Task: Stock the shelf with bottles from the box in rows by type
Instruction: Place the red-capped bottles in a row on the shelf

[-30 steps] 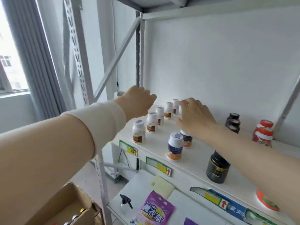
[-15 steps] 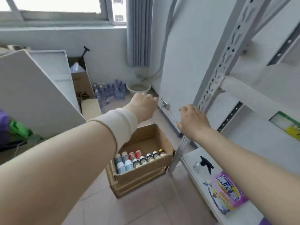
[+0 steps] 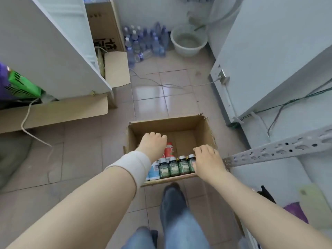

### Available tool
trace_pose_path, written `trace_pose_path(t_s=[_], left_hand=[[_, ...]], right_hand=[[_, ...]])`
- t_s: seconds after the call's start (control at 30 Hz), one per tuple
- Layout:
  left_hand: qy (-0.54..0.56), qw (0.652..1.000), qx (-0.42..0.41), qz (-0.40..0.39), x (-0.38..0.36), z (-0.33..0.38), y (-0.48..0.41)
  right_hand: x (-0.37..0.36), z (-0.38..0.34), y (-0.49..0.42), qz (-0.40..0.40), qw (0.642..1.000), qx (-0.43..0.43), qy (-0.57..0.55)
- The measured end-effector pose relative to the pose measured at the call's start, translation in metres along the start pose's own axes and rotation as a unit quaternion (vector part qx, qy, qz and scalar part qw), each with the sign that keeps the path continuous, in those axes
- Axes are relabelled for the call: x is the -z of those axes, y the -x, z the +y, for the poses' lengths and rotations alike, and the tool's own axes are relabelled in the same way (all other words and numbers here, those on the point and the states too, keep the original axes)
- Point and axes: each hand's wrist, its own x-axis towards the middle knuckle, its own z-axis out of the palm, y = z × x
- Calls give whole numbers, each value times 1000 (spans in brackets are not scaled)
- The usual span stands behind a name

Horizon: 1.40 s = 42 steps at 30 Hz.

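An open cardboard box [image 3: 204, 130] stands on the tiled floor below me. Along its near wall stand several green-labelled bottles [image 3: 173, 167] with silver caps, a blue-and-white bottle [image 3: 154, 170] at their left, and a red bottle [image 3: 168, 150] behind them. My left hand [image 3: 153, 146], with a white wrap on the wrist, hovers over the box's left side beside the red bottle, fingers loosely curled and holding nothing I can see. My right hand [image 3: 208, 160] is over the right end of the green row, fingers bent down, its thumb close to the last bottle.
The shelf's perforated grey upright [image 3: 269, 151] crosses at the right, just beside the box. A purple bag [image 3: 294, 211] lies on the low shelf. Water bottles [image 3: 143, 42] and a basin [image 3: 188, 42] stand at the far wall. Cardboard [image 3: 62, 112] and a white panel fill the left. My feet are near the box.
My view swung from the shelf with its bottle rows down to the floor. Both hands dropped from shelf height into the box and now hover over its bottles.
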Motion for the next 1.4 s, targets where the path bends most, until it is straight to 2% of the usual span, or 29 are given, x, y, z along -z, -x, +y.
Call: trace_pose_path(t_s=[0.23, 0.43, 0.57, 0.7, 0.83, 0.97, 1.13, 1.33, 1.4], left_hand=[[131, 986, 56, -88, -103, -10, -97], [122, 985, 66, -102, -172, -26, -185], [122, 978, 64, -158, -203, -34, -217], [137, 970, 54, -195, -217, -40, -228], [226, 951, 78, -193, -221, -44, -233], [309, 933, 110, -150, -221, -41, -231], [440, 892, 101, -29, -197, -35, -213], [568, 813, 87, 90, -124, -30, -159], [596, 787, 97, 129, -87, -29, -137]], right_hand=[[-81, 9, -123, -140, 989, 38, -29], [-146, -2, -233, -209, 973, 25, -95], [-180, -13, -268, -283, 938, 1, -199], [-198, -15, -276, -289, 919, -46, -263], [-199, -10, -280, -294, 892, -105, -327], [-188, 1, -277, -271, 886, -118, -357], [-157, 25, -256, -216, 875, -127, -415], [-98, 41, -198, -164, 797, -161, -560], [-66, 43, -168, -150, 784, -157, -581]])
